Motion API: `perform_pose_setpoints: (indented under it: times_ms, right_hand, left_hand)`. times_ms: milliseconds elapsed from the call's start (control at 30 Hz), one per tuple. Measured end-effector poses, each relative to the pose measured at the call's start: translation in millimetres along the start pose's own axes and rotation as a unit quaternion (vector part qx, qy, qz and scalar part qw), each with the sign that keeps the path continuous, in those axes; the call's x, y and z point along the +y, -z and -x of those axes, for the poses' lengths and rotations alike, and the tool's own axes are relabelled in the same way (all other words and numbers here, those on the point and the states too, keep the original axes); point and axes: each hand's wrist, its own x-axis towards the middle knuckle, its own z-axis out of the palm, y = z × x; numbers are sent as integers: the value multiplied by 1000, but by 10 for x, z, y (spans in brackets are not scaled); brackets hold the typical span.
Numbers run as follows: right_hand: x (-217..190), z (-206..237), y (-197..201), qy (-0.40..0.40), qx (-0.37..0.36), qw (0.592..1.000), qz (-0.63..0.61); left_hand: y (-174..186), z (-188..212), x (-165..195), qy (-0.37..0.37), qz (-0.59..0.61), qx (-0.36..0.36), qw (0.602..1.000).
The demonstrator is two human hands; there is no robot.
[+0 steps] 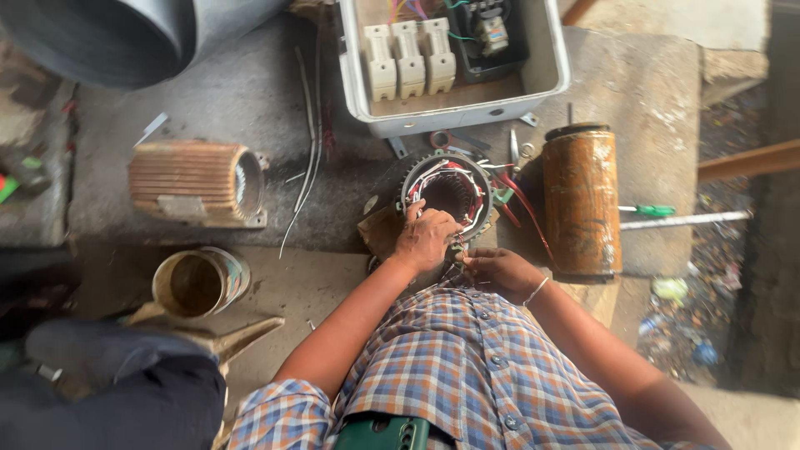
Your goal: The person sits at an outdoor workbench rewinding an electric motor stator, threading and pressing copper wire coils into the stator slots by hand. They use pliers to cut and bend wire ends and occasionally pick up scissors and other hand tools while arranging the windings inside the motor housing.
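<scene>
A round motor stator with copper windings and red and white wires stands on end on the concrete in front of me. My left hand rests on its near rim, fingers curled over the windings. My right hand is just below the rim, fingers pinched on thin wires that lead from the stator. A bracelet sits on my right wrist. What lies under my left palm is hidden.
A rusty orange cylinder lies right of the stator. A ribbed motor casing lies to the left, an open tin can nearer. A white switch box sits behind. A green-handled screwdriver and loose wires lie about.
</scene>
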Motion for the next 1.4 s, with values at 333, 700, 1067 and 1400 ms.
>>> perform_pose_setpoints:
  times_ms: [333, 700, 1067, 1400]
  right_hand:
    - [-68, 312, -167, 71, 334, 856, 388]
    - [-191, 580, -263, 129, 397, 768, 486]
    - [-76, 491, -438, 72, 266, 961, 27]
    - [-39, 408, -401, 120, 223, 966, -58]
  left_hand:
    - [152, -179, 120, -39, 94, -38, 994]
    - [141, -199, 178, -42, 119, -44, 991]
    - [64, -184, 184, -50, 105, -42, 992]
    - [84, -165, 201, -51, 102, -56, 992]
